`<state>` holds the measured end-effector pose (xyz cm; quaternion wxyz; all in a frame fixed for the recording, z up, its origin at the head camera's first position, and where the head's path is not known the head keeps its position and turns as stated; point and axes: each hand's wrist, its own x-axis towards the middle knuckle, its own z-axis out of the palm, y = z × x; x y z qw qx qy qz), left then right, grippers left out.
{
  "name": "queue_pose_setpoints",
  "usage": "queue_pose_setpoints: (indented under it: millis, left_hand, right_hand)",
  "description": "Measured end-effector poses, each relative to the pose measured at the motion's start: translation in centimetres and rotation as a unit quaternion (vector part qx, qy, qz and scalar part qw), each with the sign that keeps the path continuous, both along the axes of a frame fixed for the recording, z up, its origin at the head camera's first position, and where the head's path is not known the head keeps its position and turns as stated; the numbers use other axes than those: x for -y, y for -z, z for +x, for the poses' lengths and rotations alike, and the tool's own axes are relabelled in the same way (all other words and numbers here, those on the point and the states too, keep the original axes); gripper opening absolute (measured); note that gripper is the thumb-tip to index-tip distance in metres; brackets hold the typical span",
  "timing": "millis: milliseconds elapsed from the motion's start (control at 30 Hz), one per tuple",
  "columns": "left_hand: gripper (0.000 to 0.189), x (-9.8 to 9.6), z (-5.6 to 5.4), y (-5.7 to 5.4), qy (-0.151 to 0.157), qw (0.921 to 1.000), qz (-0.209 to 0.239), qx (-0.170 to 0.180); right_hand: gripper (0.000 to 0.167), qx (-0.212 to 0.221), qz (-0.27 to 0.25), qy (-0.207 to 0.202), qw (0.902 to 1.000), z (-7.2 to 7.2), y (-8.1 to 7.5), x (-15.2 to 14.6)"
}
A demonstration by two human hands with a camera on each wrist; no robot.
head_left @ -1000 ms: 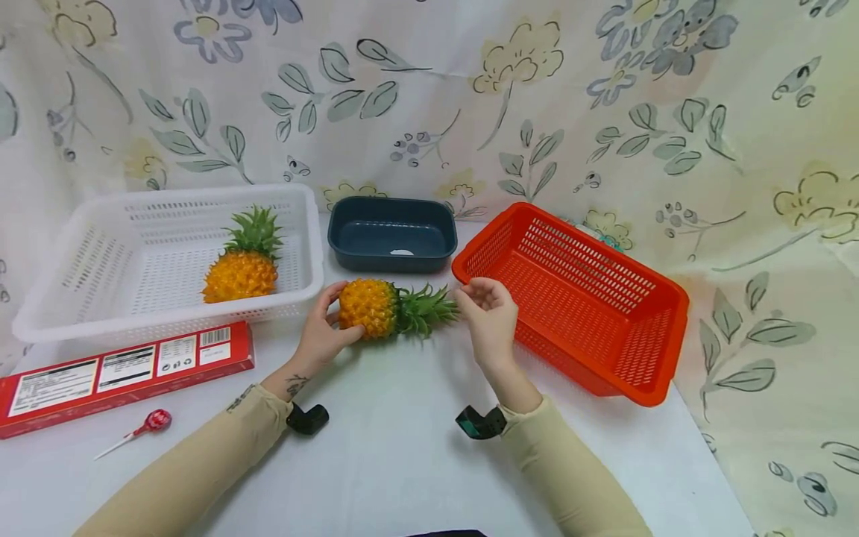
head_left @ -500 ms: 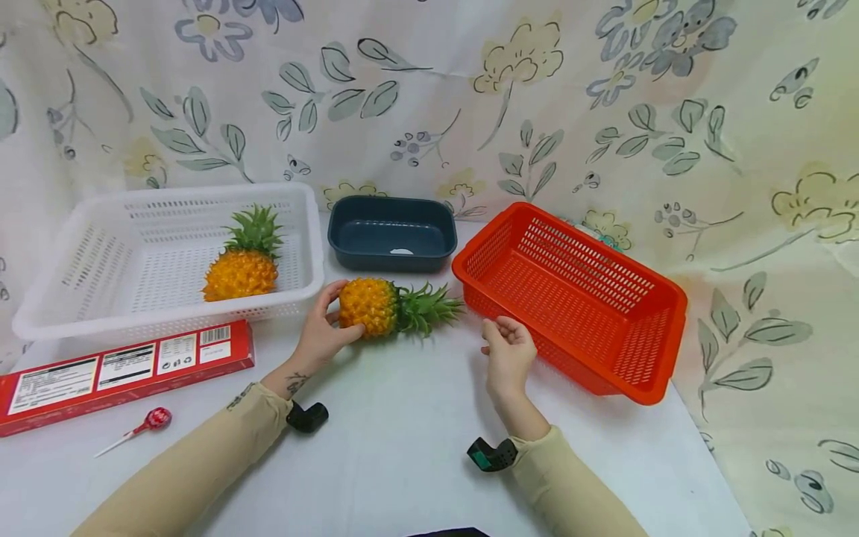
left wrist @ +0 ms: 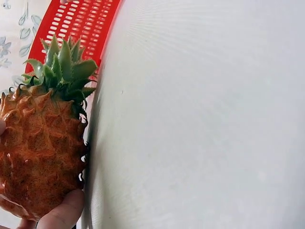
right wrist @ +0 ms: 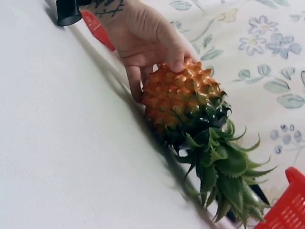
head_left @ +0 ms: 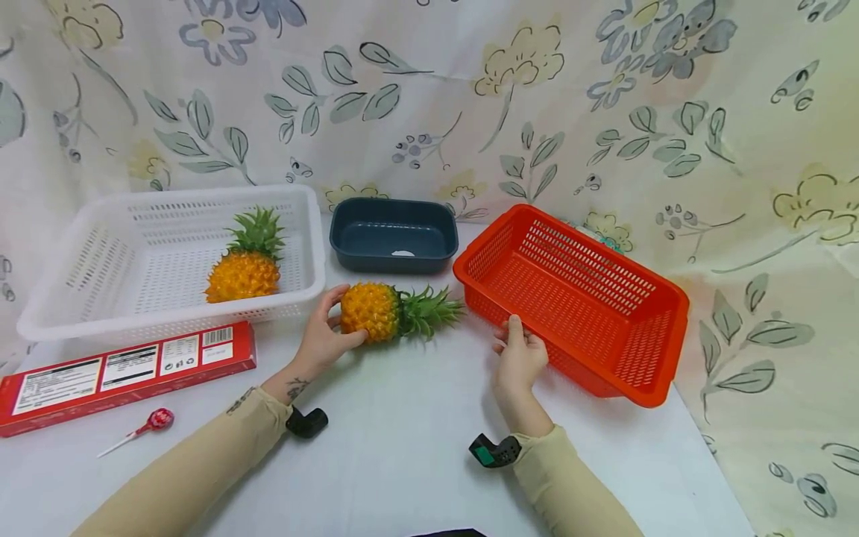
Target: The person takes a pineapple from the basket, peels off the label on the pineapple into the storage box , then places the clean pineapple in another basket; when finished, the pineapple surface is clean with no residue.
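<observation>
My left hand [head_left: 321, 341] holds a small orange pineapple [head_left: 370, 312] by its base, fingers and thumb round the body. It lies on its side on the white table, green crown pointing right. The left wrist view shows the thumb [left wrist: 64, 212] against the fruit's lower end; in the right wrist view the left hand [right wrist: 150, 45] grips the pineapple [right wrist: 178, 95] from the base. My right hand [head_left: 520, 365] is loosely curled, holding nothing visible, thumb raised before the front wall of the red basket [head_left: 570, 358]. Whether it touches the basket I cannot tell.
At left, a white basket [head_left: 312, 246] contains a second pineapple [head_left: 243, 276]. A dark blue tub [head_left: 394, 262] stands behind the held pineapple. Before the white basket lie a long red box [head_left: 127, 373] and a lollipop [head_left: 159, 419]. A floral cloth [head_left: 429, 89] hangs behind.
My right hand has drawn away from the pineapple's crown, down and to the right, toward the front of the red basket. My left hand and the pineapple stay put.
</observation>
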<state>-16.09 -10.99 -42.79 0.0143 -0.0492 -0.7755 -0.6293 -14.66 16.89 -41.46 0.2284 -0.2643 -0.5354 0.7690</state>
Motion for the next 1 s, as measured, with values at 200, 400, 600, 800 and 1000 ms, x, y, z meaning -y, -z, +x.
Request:
queue_pose_setpoints:
  millis: [200, 400, 600, 800, 1000]
  left_hand:
    - [0.075, 0.0, 0.8, 0.1, 0.001, 0.9999, -0.013, 0.002]
    - [0.073, 0.5, 2.0, 0.0, -0.008, 0.9995, -0.028, 0.008]
    - [0.074, 0.7, 3.5, -0.2, -0.02, 0.9987, -0.046, 0.013]
    - [0.077, -0.2, 4.9, -0.9, -0.028, 0.9926, -0.116, 0.023]
    - [0.086, -1.1, 5.7, -1.7, -0.024, 0.9813, -0.174, 0.078]
  right_hand:
    - [0.02, 0.004, -0.016, 0.008, 0.9998, -0.1, -0.2, 0.2]
    - [0.021, 0.01, -0.022, 0.008, 0.9997, -0.2, -0.3, 0.2]
    - [0.018, 0.011, -0.031, 0.011, 0.9994, -0.3, -0.3, 0.2]
    - [0.019, 0.021, -0.038, 0.014, 0.999, -0.3, -0.5, 0.2]
    - [0.019, 0.026, -0.034, 0.013, 0.999, -0.2, -0.5, 0.3]
